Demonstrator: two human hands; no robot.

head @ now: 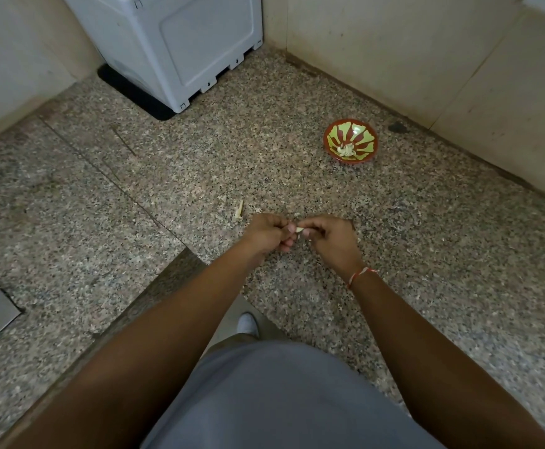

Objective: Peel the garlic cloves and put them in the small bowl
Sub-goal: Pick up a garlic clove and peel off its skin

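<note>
Peeling is in hand: left hand [266,233] and right hand [328,236] both pinch one garlic clove [299,229] between them above the counter. Small bowl [350,145], far right, holds peeled cloves. Next: strip remaining skin, then carry the clove there.

Both bare arms reach forward and slightly inward from the lower corners of the view, so that the two hands meet close together in the middle. The left hand [266,233] has its fingers curled under, knuckles up, with thumb and fingertips turned toward the other hand. The right hand [328,236] mirrors it, fingers curled, with its thumb and forefinger pinching a small pale garlic clove [299,229] that sits between the two hands; the left fingertips touch it too. A thin red and white thread [360,276] circles the right wrist. Both forearms are straight.
</note>
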